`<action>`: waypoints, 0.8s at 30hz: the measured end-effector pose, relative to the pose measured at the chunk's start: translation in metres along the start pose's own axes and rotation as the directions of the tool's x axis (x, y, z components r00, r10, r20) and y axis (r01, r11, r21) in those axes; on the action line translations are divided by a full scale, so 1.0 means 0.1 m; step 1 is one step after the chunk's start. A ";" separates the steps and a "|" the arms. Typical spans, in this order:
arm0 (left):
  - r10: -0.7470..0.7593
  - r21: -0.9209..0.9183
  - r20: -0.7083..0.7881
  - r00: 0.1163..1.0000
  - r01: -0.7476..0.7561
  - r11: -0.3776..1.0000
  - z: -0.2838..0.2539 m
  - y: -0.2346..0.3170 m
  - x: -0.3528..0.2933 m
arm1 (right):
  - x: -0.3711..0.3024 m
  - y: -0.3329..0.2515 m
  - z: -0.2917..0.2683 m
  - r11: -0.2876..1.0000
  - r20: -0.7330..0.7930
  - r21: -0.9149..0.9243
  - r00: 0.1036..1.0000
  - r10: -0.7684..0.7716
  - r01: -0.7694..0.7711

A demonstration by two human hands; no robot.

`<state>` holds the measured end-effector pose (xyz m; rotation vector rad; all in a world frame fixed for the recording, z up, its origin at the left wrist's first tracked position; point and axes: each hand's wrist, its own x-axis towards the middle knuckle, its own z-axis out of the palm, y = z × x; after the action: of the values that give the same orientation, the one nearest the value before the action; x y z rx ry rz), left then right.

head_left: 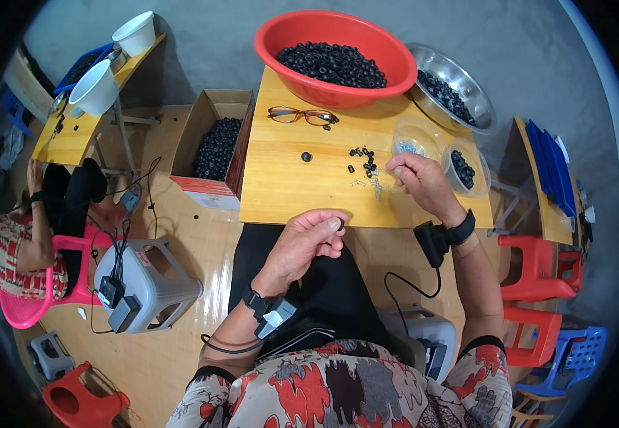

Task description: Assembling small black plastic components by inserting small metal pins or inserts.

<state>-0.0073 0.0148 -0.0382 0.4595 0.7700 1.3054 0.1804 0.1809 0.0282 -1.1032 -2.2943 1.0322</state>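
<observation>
In front of the table's near edge, my left hand is closed, pinching a small black plastic part between thumb and fingers. My right hand is over the table at the right, its thumb and fingertips pressed together; whatever they hold is too small to make out. Beside those fingertips lies a scatter of small silvery metal pieces. Just behind them is a loose group of small black parts. A single round black part rests farther left on the tabletop.
The yellow table bears a red basin of black parts, a metal bowl, two clear tubs and eyeglasses. A cardboard box stands left. Another person sits far left; red stools stand right.
</observation>
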 end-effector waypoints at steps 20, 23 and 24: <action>0.010 0.042 0.005 1.000 -0.010 0.999 0.04 0.04 -0.01 | -0.33 0.46 -0.01 0.934 -0.131 -0.330 0.973 -0.190 0.139; 0.016 0.050 -0.001 1.000 -0.016 0.999 0.02 0.04 -0.02 | -0.37 0.49 0.03 0.934 -0.126 -0.346 0.982 -0.142 0.090; 0.007 0.048 -0.010 1.000 -0.006 0.999 0.02 0.03 -0.03 | -0.39 0.50 0.03 0.924 -0.119 -0.376 0.985 -0.122 0.069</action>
<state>-0.0080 0.0127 -0.0335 0.4941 0.8102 1.2983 0.2271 0.1694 -0.0126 -1.1455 -2.4584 0.4737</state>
